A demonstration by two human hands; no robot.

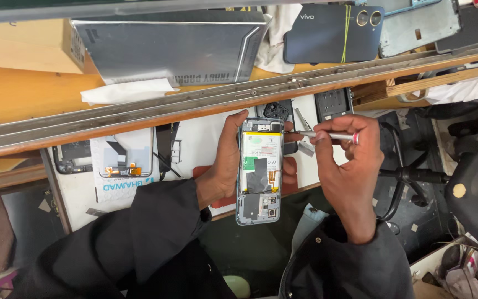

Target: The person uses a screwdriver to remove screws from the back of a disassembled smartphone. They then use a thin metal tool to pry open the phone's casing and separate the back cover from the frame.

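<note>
Nearest: left hand [225, 166] grip closed round opened phone [260, 169], back cover off, battery exposed, long axis near-vertical in view, camera end toward wearer. Right hand [347, 160] pinches screwdriver [327, 134], shaft horizontal, tip pointing left at phone's far end. Beyond: white counter [206, 138], spare phone parts [333, 102].

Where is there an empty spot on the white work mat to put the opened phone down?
The widest bare patch of the white mat lies between the black strip parts and the left hand. A narrower one sits under the right hand. It is crowded behind the opened phone, by the camera cover and the black frame.
</note>
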